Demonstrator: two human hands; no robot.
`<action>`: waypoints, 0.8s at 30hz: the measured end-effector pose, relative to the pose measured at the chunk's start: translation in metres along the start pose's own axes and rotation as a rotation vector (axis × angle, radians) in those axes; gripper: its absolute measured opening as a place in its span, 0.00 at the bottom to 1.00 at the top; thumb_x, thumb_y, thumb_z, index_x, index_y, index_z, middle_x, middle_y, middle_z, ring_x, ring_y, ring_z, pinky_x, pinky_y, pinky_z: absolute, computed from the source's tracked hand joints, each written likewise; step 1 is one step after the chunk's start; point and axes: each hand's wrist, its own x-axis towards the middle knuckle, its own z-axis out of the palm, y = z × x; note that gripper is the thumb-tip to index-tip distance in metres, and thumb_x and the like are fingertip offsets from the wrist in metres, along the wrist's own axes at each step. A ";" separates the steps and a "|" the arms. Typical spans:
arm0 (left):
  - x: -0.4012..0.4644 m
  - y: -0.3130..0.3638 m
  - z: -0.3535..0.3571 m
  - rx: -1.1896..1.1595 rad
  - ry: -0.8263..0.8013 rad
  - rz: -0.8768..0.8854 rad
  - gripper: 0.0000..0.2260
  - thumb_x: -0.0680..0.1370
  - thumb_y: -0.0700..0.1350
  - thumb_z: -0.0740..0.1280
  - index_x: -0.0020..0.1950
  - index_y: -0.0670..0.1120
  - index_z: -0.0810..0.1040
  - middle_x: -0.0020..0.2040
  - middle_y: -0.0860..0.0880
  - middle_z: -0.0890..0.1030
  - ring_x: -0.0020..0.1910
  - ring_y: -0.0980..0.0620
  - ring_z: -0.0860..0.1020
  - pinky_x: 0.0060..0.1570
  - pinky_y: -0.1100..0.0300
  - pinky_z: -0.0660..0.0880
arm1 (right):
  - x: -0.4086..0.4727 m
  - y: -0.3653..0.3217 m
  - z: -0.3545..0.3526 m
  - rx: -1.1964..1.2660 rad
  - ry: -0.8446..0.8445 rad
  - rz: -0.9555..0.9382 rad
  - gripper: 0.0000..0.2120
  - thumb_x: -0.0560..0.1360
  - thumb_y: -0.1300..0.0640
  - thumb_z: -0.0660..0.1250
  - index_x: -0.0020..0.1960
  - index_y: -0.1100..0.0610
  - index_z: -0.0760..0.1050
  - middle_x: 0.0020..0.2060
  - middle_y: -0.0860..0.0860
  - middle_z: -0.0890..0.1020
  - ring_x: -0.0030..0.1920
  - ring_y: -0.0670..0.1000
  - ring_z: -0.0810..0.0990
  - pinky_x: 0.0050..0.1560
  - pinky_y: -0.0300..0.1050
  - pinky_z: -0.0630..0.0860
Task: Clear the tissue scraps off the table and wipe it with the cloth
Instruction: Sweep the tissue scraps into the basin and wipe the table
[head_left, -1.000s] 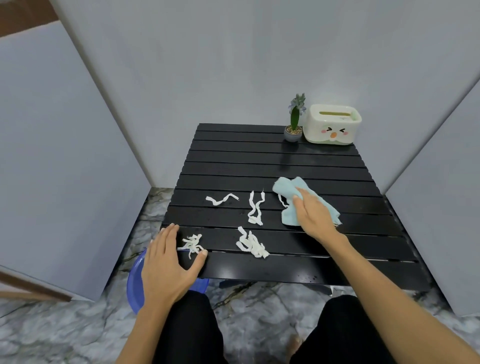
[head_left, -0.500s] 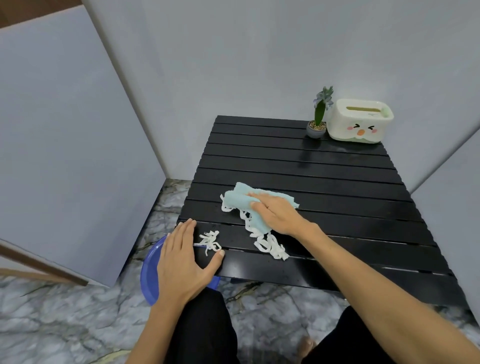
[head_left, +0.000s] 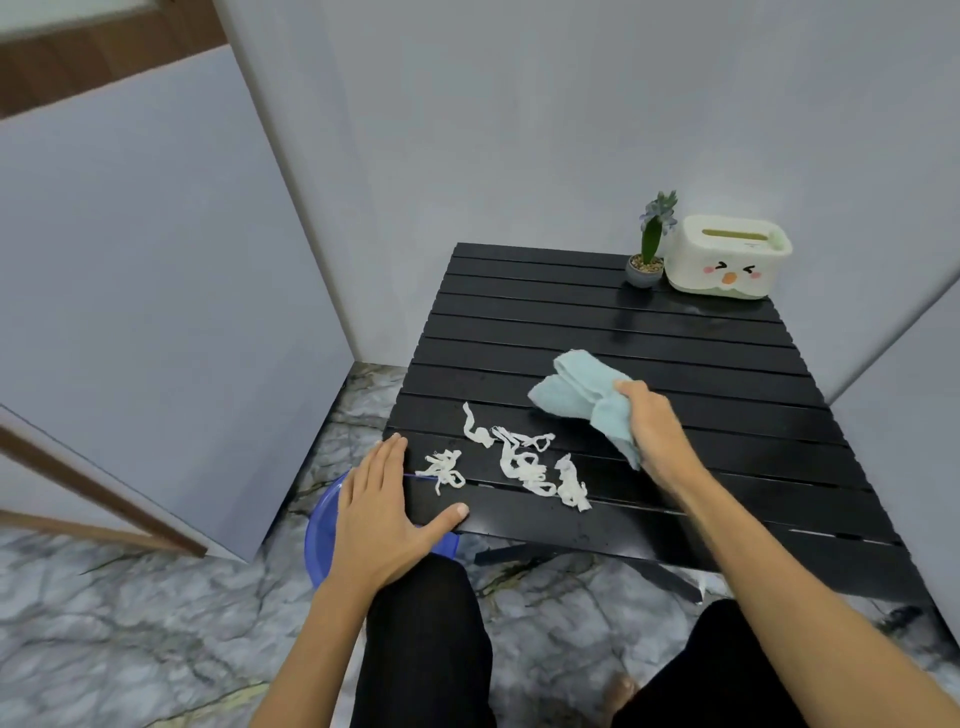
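Near the table's (head_left: 613, 332) front-left corner, left hand (head_left: 384, 512) lies flat and released at the edge, thumb on the slats, holding nothing. Right hand (head_left: 652, 423) grasps bunched blue cloth (head_left: 576, 392), soft and limp; best gripped by a wad, as it is. Tissue scraps (head_left: 524, 462) lie between the hands: featherlight, flimsy, likely easier swept toward blue basin (head_left: 324, 525) below that corner than pinched. No readable writing; tissue box (head_left: 727, 257) at the far-right corner shows only a cartoon face.
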 end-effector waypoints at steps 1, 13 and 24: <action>-0.001 -0.004 -0.002 -0.026 -0.021 -0.012 0.52 0.66 0.80 0.57 0.80 0.50 0.53 0.80 0.55 0.54 0.79 0.55 0.49 0.76 0.49 0.51 | -0.001 -0.001 -0.011 0.100 0.082 0.053 0.19 0.80 0.50 0.57 0.37 0.60 0.76 0.29 0.56 0.79 0.31 0.55 0.74 0.37 0.49 0.68; -0.007 -0.009 -0.009 -0.074 -0.034 0.033 0.50 0.67 0.78 0.57 0.79 0.46 0.57 0.80 0.51 0.54 0.79 0.52 0.51 0.76 0.50 0.52 | -0.086 0.024 -0.153 -0.597 0.435 -0.108 0.26 0.77 0.41 0.49 0.39 0.61 0.72 0.33 0.58 0.77 0.34 0.56 0.74 0.34 0.47 0.67; -0.009 -0.010 -0.008 -0.123 -0.041 0.034 0.50 0.68 0.77 0.58 0.80 0.47 0.54 0.80 0.53 0.52 0.79 0.54 0.48 0.76 0.50 0.53 | -0.084 0.089 -0.125 -0.929 0.181 -0.059 0.41 0.72 0.36 0.42 0.78 0.57 0.60 0.77 0.53 0.62 0.78 0.55 0.55 0.77 0.56 0.51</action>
